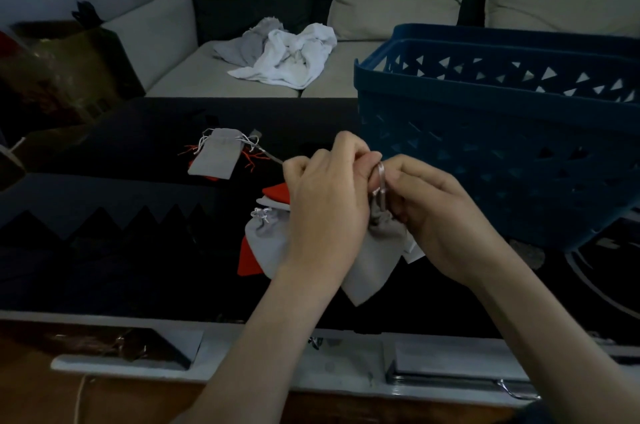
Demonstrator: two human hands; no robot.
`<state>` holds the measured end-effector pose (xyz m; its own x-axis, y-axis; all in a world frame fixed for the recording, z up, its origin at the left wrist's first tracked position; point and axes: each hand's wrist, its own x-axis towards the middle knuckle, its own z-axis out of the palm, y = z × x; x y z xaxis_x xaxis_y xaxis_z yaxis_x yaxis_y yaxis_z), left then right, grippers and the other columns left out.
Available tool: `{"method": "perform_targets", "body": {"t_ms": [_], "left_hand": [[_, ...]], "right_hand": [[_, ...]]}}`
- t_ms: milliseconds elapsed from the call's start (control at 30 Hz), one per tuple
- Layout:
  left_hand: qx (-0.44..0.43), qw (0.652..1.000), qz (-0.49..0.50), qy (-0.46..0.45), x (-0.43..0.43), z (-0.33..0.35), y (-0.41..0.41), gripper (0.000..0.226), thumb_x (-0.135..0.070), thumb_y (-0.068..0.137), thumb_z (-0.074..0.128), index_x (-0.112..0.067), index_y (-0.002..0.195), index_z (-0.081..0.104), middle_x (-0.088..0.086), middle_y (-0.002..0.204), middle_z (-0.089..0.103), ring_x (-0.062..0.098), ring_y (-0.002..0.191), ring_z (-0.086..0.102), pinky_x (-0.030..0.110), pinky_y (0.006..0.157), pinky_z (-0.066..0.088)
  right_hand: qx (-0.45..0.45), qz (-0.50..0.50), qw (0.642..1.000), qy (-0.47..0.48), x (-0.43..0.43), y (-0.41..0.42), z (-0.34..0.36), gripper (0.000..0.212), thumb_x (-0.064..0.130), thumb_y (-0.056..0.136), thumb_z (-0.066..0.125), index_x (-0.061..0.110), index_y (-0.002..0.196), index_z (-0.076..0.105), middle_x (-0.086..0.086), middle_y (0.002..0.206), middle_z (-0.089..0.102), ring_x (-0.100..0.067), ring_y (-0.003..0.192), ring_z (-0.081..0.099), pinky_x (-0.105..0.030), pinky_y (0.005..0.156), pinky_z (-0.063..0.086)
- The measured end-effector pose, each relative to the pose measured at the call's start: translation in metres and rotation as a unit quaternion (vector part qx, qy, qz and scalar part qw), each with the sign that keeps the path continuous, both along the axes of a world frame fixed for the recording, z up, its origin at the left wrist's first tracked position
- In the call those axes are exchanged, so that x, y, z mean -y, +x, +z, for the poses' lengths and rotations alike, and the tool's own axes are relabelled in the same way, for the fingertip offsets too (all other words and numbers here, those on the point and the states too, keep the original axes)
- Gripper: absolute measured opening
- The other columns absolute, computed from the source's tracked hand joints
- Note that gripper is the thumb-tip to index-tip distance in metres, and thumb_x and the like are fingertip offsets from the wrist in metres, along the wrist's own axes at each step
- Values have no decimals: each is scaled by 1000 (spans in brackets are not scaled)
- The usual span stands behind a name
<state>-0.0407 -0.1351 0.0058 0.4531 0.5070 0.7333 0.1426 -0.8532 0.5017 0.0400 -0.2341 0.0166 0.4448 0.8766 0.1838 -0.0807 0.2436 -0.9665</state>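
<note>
A grey drawstring pouch [375, 262] hangs between my two hands above the dark table. My left hand [327, 201] pinches the pouch's gathered neck and its silver cord. My right hand [438, 215] grips the same neck from the right, with a loop of the silver cord [380, 181] running up between the fingers. Under my left hand lies another grey pouch [266, 236], closed with a silver bow, on red pouches [278, 193]. A third grey pouch [216, 153] lies flat further back on the left, with white and red cords around it.
A blue plastic basket [485, 132] with triangular holes stands at the right of the dark table [121, 250]. White and grey cloths [284, 52] lie crumpled on the sofa behind. A dark bag [59, 73] stands at the far left. White trays [311, 364] line the near edge.
</note>
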Motion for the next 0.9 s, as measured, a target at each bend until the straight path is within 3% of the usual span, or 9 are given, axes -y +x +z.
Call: {"method": "perform_targets", "body": {"t_ms": [100, 200, 367, 467, 600, 667, 767, 900], "left_hand": [[5, 996, -61, -65, 2, 0, -1, 21, -28, 99, 46, -20, 79, 48, -13, 61, 50, 5, 59, 49, 21, 65, 38], [15, 985, -110, -134, 7, 0, -1, 23, -22, 100, 46, -16, 77, 47, -11, 59, 48, 4, 57, 49, 15, 52, 36], [-38, 988, -120, -87, 15, -14, 3, 23, -27, 99, 39, -12, 90, 53, -1, 76, 58, 21, 71, 56, 37, 65, 43], [-36, 991, -119, -58, 15, -16, 4, 28, -27, 100, 36, -10, 88, 55, -3, 75, 55, 17, 69, 53, 35, 68, 41], [-34, 986, -142, -82, 14, -16, 1, 36, -43, 93, 40, -11, 90, 57, -1, 80, 60, 18, 77, 56, 36, 72, 46], [-28, 986, -137, -96, 14, -14, -1, 32, -44, 90, 48, -14, 86, 56, -4, 79, 59, 14, 78, 55, 30, 69, 45], [-42, 983, -132, -118, 13, -13, -1, 22, -30, 93, 55, -14, 78, 52, -2, 71, 56, 14, 72, 52, 31, 63, 43], [-48, 982, -138, -124, 8, -12, -1, 22, -27, 94, 50, -20, 74, 48, -5, 65, 52, 11, 65, 50, 25, 56, 38]], "right_hand": [[23, -35, 999, 8, 0, 0, -1, 18, 19, 90, 55, 8, 81, 64, -7, 67, 49, -7, 57, 41, -18, 54, 35], [21, -107, 993, 49, -2, -4, -1, 13, 9, 89, 57, 5, 80, 65, 2, 65, 60, -2, 57, 52, -14, 56, 42], [-44, -178, 980, 72, -5, -3, -3, 5, 5, 83, 61, 1, 85, 64, -1, 73, 67, -8, 68, 63, -18, 63, 51], [-39, -191, 979, 56, -6, -3, -5, 11, 14, 77, 65, 6, 85, 66, -7, 84, 64, -11, 76, 63, -20, 69, 52], [2, -185, 982, 40, -4, -5, -2, 14, 22, 78, 61, 12, 83, 68, -14, 97, 57, -13, 85, 61, -21, 76, 50], [10, -161, 986, 41, -3, -6, 2, 16, 20, 85, 56, 9, 82, 66, -13, 92, 57, -14, 82, 59, -22, 74, 49], [0, -151, 988, 37, -2, -8, 6, 19, 11, 95, 48, 2, 81, 57, -7, 75, 57, -9, 68, 55, -18, 63, 47], [67, -205, 976, -10, -2, -5, 7, 13, 11, 91, 57, 5, 79, 62, 0, 69, 59, -6, 64, 55, -17, 61, 46]]}}
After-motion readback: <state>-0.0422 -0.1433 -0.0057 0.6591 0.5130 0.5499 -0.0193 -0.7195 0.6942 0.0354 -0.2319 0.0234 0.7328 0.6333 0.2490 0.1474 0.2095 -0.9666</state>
